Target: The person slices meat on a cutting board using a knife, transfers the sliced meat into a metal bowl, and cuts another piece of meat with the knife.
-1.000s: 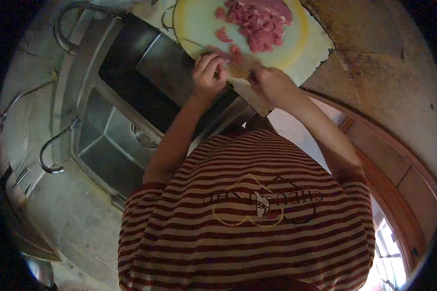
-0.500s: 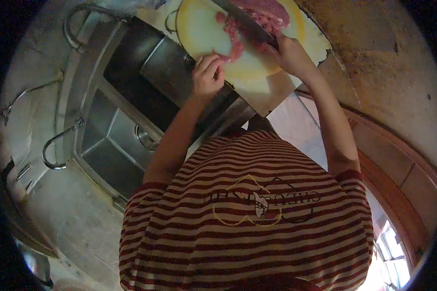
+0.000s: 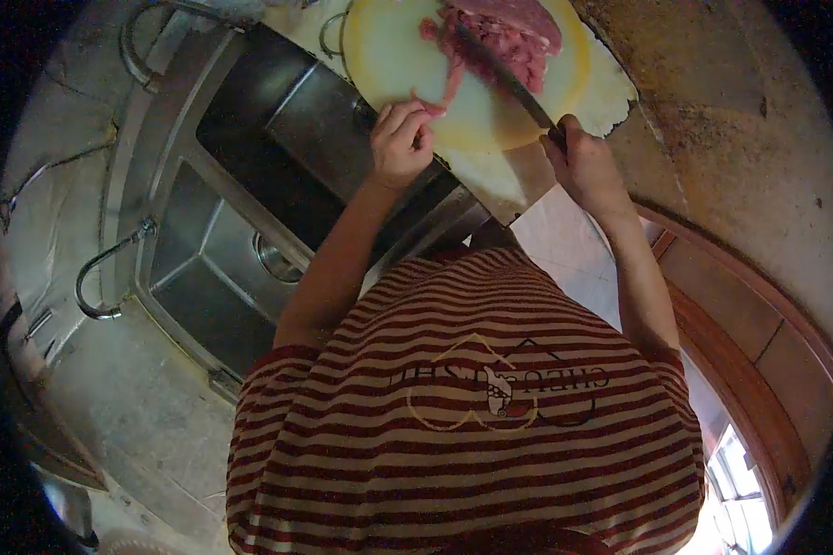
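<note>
Head camera: leftmost is the steel sink, then my left hand, fingers closed on the near end of a strip of meat lying on the round board. Further right, my knife slants over the chopped pieces beside a larger slab; my right hand grips its handle. I judge I'm cutting meat small; another stroke would call for a steady strip and fingertips clear of the edge.

Right hand's now back past the near-right edge of the round board, knife pulled along too.
</note>
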